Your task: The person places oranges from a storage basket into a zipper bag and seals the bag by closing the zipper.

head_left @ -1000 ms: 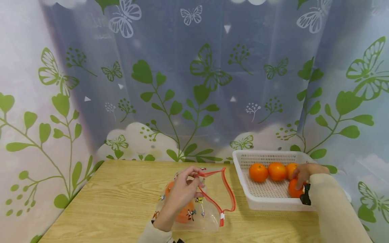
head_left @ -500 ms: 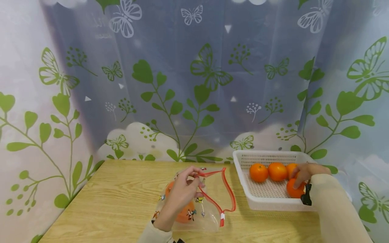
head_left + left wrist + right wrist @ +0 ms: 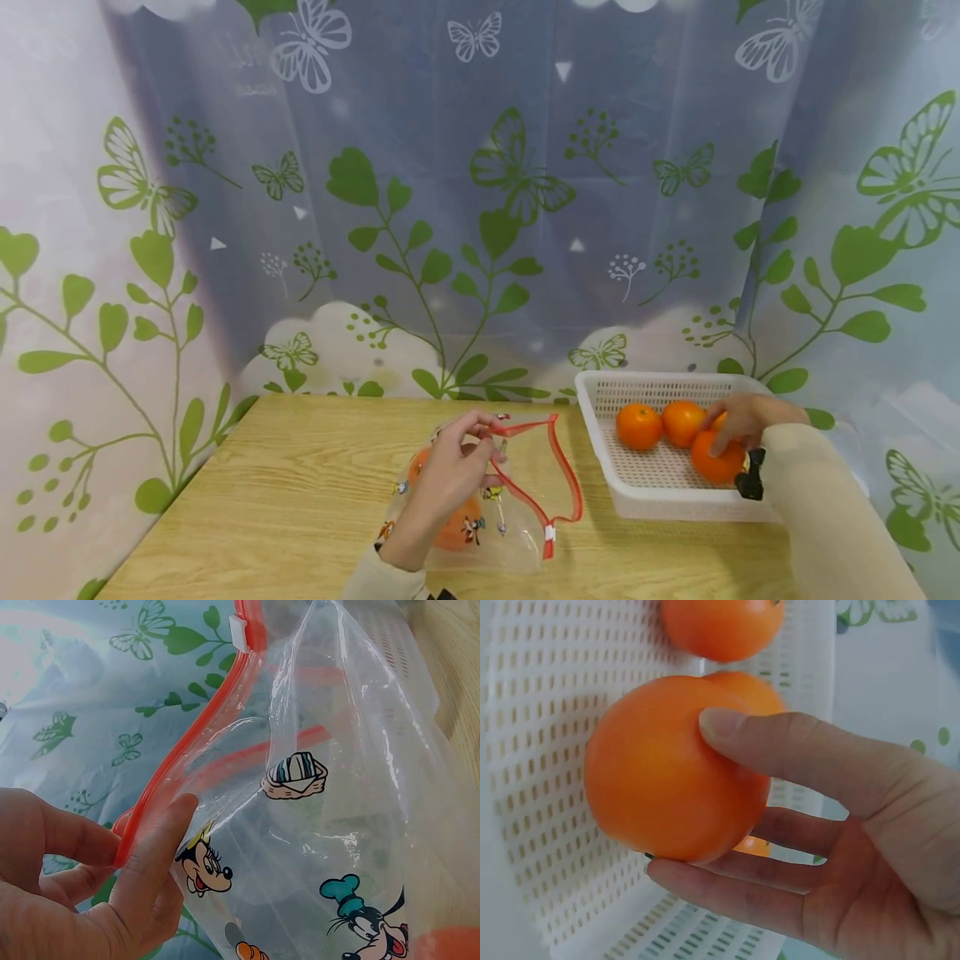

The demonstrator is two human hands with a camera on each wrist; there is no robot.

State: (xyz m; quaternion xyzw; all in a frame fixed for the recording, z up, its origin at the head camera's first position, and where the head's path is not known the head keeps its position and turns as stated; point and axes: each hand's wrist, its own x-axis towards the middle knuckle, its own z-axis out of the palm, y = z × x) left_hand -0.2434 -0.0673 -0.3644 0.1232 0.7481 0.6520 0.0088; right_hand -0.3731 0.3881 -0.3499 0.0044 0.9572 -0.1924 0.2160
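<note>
My left hand [image 3: 447, 479] pinches the red rim of a clear zip bag [image 3: 517, 546], whose mouth gapes toward the right. Orange fruit shows through the bag's printed film. In the left wrist view, thumb and fingers hold the red zip strip [image 3: 196, 724], with a white slider [image 3: 238, 634] farther along it. Over at the white basket [image 3: 628, 502], my right hand [image 3: 752, 417] grips an orange [image 3: 716, 463]. Its thumb lies on top of the orange [image 3: 660, 772] and the fingers curl beneath, as the right wrist view shows.
Two more oranges sit in the basket, one at the left [image 3: 638, 427] and another orange [image 3: 683, 422] beside it. A further one is mostly hidden behind my right hand. The wooden table [image 3: 285, 483] backs onto a patterned curtain [image 3: 420, 208].
My right hand has moved left inside the basket, bringing the gripped orange with it, away from the basket's right side. My left hand and the bag have stayed put.
</note>
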